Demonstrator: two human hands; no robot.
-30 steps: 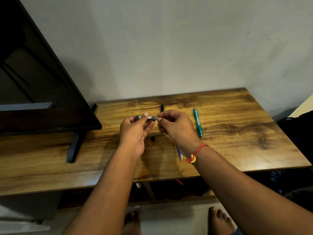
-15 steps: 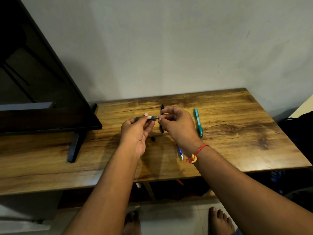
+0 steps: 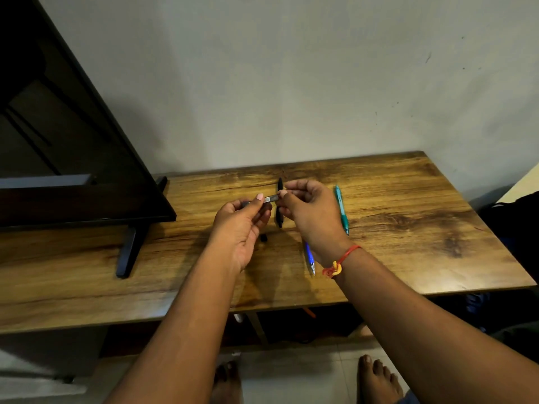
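1. Left: the television and its stand foot block the desk.
2. Middle, beneath the left hand and right hand: black pen, cap, blue pen and teal pen lie close together.
3. Right of the teal pen: open wood up to the wall.

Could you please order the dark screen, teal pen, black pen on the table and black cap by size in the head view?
1. dark screen
2. teal pen and black pen, alike; black one partly hidden
3. black cap

Teal pen, blue pen, brown wood-grain table
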